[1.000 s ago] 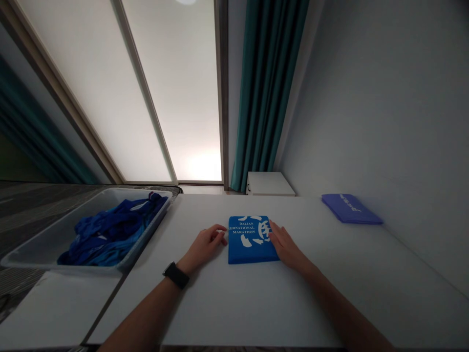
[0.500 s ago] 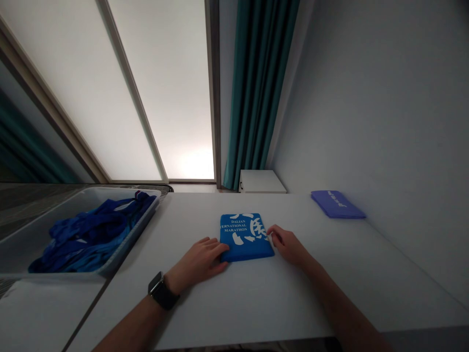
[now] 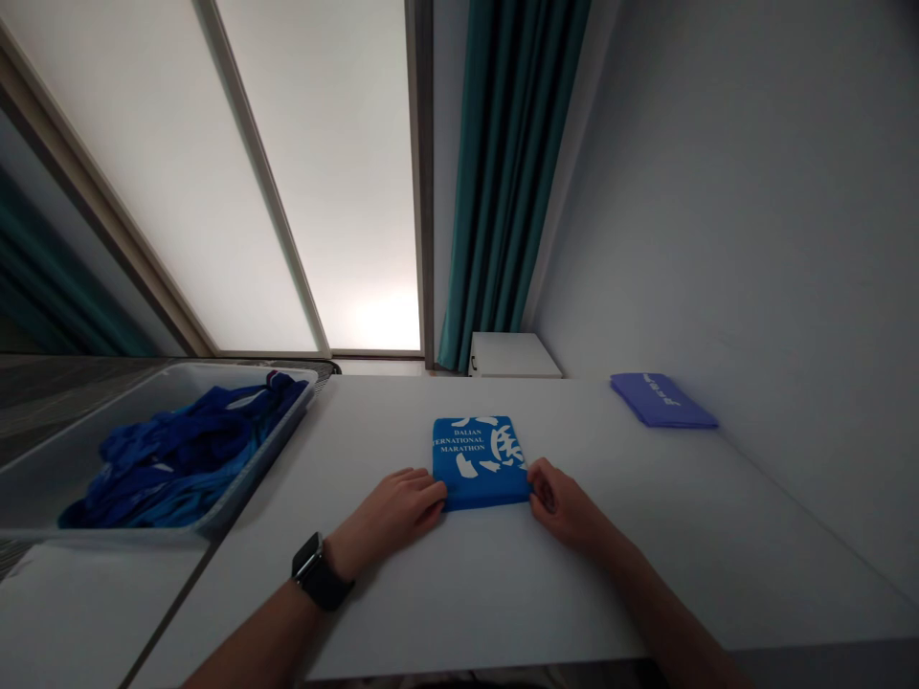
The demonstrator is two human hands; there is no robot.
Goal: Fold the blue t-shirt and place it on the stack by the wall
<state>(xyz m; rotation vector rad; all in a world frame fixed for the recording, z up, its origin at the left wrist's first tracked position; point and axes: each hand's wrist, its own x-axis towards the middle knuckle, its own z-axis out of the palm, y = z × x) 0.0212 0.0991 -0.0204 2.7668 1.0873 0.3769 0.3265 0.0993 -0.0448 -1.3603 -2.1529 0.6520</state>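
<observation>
A folded blue T-shirt (image 3: pixel 478 483) with white print reading "DALIAN" and "MARATHON" lies flat on the white table (image 3: pixel 459 593). At its near left corner, my left hand (image 3: pixel 409 500), a dark watch on the wrist, has thumb and fingers closed on the edge. My right hand (image 3: pixel 564 498) pinches the near right corner between curled fingers and thumb. Parts of both corners are hidden under the fingers.
Against the wall on the right lies a folded purple cloth (image 3: pixel 664 402) with white lettering. A pale plastic bin (image 3: pixel 29 478) at the left holds crumpled blue clothes (image 3: pixel 179 455). Beyond the far table edge stand a white cabinet (image 3: pixel 513 354) and a green curtain (image 3: pixel 495 191).
My right hand has come down along the right side and closed on the near corner. The left thumb and fingers have drawn together on the left corner.
</observation>
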